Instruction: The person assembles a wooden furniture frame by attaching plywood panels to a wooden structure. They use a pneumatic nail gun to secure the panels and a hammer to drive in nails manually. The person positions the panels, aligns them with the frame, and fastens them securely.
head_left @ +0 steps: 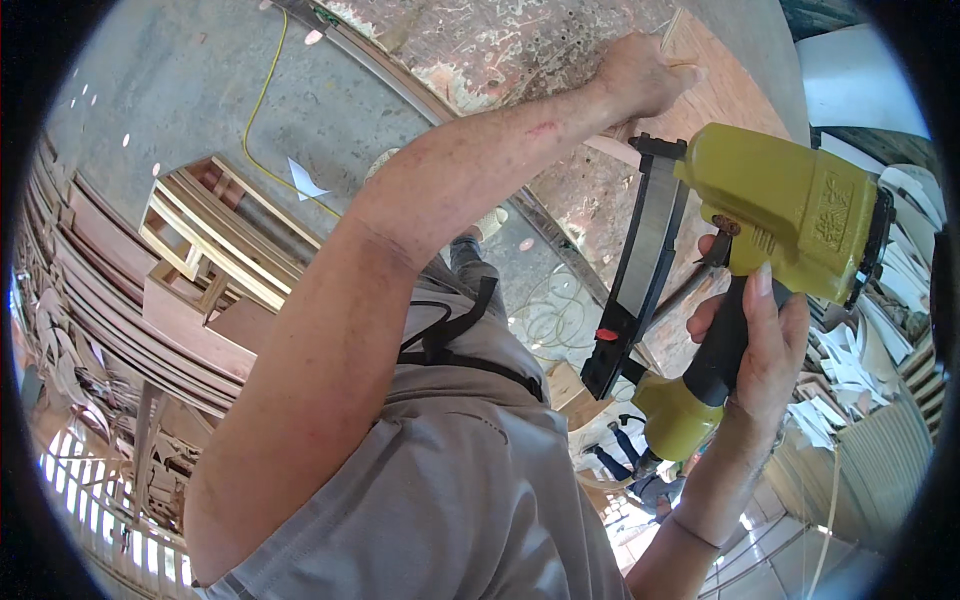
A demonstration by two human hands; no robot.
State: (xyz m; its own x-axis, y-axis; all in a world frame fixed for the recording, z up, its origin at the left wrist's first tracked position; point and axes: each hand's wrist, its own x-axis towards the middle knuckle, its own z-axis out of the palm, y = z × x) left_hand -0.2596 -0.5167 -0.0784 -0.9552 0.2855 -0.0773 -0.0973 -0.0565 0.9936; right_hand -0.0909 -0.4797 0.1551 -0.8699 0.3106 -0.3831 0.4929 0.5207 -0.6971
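Observation:
My right hand is wrapped round the black grip of an olive-yellow air nail gun. Its long dark magazine, with a small red catch, points away on the left side of the tool. Across the view reaches my left arm, and my left hand is closed at the edge of a reddish-brown plywood panel. The fingertips are partly hidden by the hand itself. Between the nail gun's nose and my left hand there is a visible gap.
Beneath the panel lies a worn, stained worktop with a long edge. Curved wooden frames and stacked strips stand at left. A yellow hose crosses the concrete floor. Pale offcuts are heaped at right. Another person's legs show lower down.

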